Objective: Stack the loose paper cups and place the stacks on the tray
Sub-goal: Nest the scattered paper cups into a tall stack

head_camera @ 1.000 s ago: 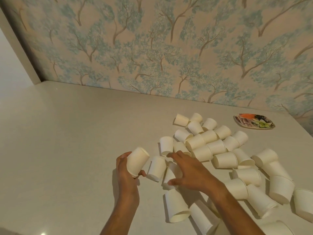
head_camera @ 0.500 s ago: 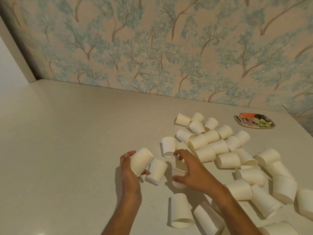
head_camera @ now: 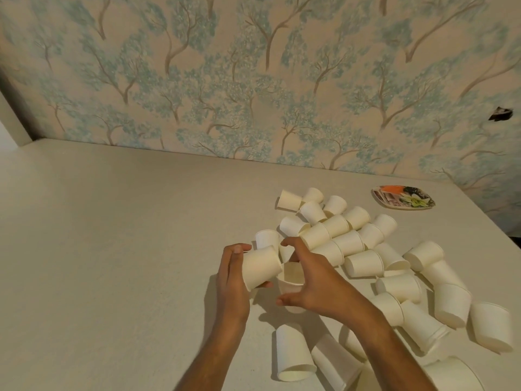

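Starting at the left, we see the left hand (head_camera: 232, 277) wrapped round a tilted cup (head_camera: 260, 268), fingers on its far side and the thumb tucked under its lower edge, holding it clear of the table (head_camera: 112, 249). Just to its right, the right hand (head_camera: 315, 283) grips an upright cup (head_camera: 291, 277), fingers curled over the far wall and the thumb pressed on the near wall, so that the open mouth faces up. The two cups sit edge to edge, the tilted cup's lower end just above the upright cup's rim.

We take this to be the nesting step, the start of the first stack. We cannot tell which end of the tilted cup points down. The next move calls for that cup's base to be turned towards the open mouth and lined up with it. It should then be pushed in gently, because thin paper walls would likely dent under a hard squeeze.

Further right, the loose cups (head_camera: 338, 238) lie on their sides in a heap across the table, and a few more lie near the right forearm. None of them looks stacked. At the far right the patterned tray (head_camera: 403, 197) sits near the wall (head_camera: 253, 80), well apart from both hands, with no cups on it. By our reckoning, nearly all of the task is left to do.
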